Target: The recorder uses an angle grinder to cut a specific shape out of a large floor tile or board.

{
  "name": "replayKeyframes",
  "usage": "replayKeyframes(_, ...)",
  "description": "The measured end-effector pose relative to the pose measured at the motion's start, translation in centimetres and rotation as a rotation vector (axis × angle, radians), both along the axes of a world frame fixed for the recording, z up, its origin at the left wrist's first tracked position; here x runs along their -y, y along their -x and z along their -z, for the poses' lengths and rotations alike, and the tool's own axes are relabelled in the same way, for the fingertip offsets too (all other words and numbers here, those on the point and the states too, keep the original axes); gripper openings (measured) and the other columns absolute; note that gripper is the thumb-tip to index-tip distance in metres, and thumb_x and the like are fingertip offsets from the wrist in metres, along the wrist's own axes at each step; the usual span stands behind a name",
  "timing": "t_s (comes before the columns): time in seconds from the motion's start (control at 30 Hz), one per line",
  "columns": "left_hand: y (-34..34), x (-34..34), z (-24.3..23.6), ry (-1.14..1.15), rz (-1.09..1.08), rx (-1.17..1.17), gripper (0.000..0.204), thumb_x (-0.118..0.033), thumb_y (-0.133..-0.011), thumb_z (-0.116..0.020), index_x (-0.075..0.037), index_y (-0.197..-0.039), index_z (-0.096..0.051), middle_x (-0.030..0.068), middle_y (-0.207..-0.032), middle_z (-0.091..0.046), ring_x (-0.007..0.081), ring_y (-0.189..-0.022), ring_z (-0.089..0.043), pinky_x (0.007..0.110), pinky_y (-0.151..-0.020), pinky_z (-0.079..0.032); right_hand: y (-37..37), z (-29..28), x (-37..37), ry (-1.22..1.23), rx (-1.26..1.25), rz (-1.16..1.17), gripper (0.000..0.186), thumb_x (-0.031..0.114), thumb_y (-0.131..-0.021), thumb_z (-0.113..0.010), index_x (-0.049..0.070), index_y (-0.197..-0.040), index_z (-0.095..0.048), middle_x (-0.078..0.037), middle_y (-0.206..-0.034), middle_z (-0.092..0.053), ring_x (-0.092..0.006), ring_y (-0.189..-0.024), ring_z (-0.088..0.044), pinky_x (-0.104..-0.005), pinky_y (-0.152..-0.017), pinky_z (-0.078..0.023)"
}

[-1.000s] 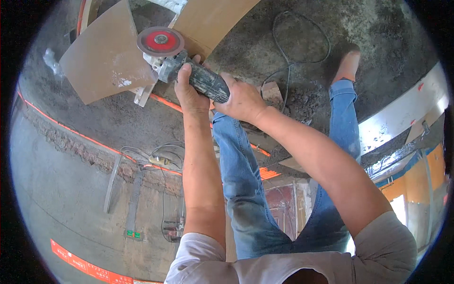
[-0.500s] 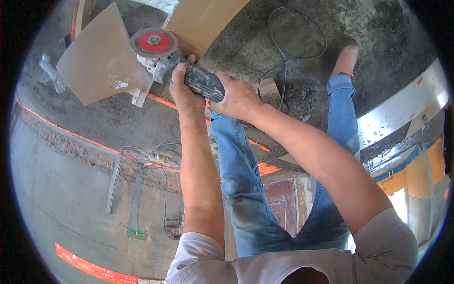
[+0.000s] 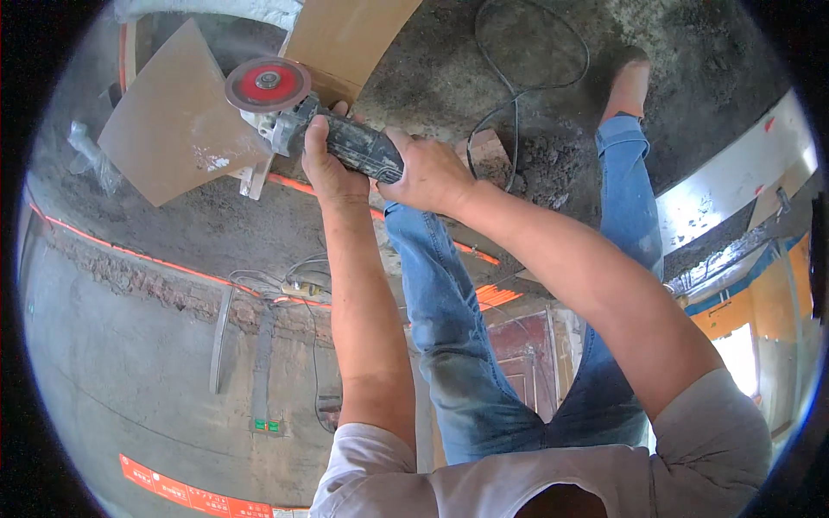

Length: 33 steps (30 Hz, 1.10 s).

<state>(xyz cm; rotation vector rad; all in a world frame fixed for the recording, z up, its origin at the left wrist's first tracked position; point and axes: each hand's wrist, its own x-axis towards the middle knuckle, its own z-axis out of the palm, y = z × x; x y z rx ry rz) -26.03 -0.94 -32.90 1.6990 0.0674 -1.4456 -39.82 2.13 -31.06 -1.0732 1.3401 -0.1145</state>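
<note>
An angle grinder (image 3: 356, 145) with a dark, dusty body lies across both my hands. My left hand (image 3: 333, 173) is wrapped round its front part near the gear head, thumb on top. Around the rear end of the body closes my right hand (image 3: 432, 175). The red-centred cutting disc (image 3: 268, 85) faces up toward me at the grinder's far left end. Below and beside the disc lies a beige tile (image 3: 168, 121), with white dust on its near corner. A brown board or tile (image 3: 347, 43) lies just beyond. Whether the disc touches either one, I cannot tell.
A dark cable (image 3: 516, 95) loops over the rough floor near my right foot (image 3: 629, 86). Orange conduit (image 3: 294, 184) runs behind my arms. A crumpled clear plastic piece (image 3: 91, 155) lies at left, a tile fragment (image 3: 489, 157) near the rubble, and a long pale panel (image 3: 734, 173) at right.
The grinder and both hands have shifted slightly left and up in the picture, as has part of the surroundings. My grip on the grinder is the same.
</note>
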Motion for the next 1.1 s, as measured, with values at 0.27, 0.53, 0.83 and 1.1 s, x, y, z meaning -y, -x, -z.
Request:
replayKeyframes(0.27,0.4,0.1,-0.3,-0.023,0.006,0.017,0.045,-0.023,-0.079,-0.064,0.0,-0.114,-0.05,0.0159,-0.098,-0.063,0.028,-0.081,-0.062,0.042,-0.072,-0.053,0.0,0.2,-0.3,-0.008,-0.01,-0.004,0.053,0.033,-0.067,-0.07,0.004,-0.107,-0.05,-0.023,-0.082,-0.065,-0.0404,-0.079,-0.063,-0.0479,-0.072,-0.049)
replayKeyframes(0.53,0.4,-0.1,-0.3,-0.025,0.008,0.017,0.041,-0.023,-0.078,-0.064,-0.001,-0.11,-0.05,0.0152,-0.096,-0.063,0.028,-0.081,-0.062,0.041,-0.072,-0.053,0.4,-0.3,-0.2,-0.016,-0.021,0.003,0.055,0.034,-0.068,-0.07,0.006,-0.111,-0.051,-0.023,-0.082,-0.065,-0.0399,-0.079,-0.063,-0.0477,-0.072,-0.05)
replayKeyframes(0.83,0.4,-0.3,-0.8,-0.023,0.032,-0.022,0.038,-0.024,-0.079,-0.064,-0.002,-0.107,-0.051,0.0132,-0.092,-0.062,0.0271,-0.08,-0.062,0.04,-0.071,-0.053,0.6,-0.3,-0.6,-0.003,0.01,-0.005,0.06,0.037,-0.07,-0.069,0.003,-0.115,-0.049,-0.024,-0.083,-0.065,-0.0398,-0.079,-0.063,-0.047,-0.072,-0.05)
replayKeyframes(1.1,0.8,-0.7,-1.1,-0.057,0.038,-0.001,0.034,-0.024,-0.079,-0.063,-0.002,-0.102,-0.053,0.0126,-0.092,-0.062,0.0265,-0.081,-0.062,0.04,-0.072,-0.052,1.0,-0.6,-0.9,-0.042,0.029,-0.007,0.062,0.038,-0.07,-0.069,0.003,-0.116,-0.048,-0.024,-0.084,-0.065,-0.0389,-0.081,-0.064,-0.0471,-0.073,-0.05)
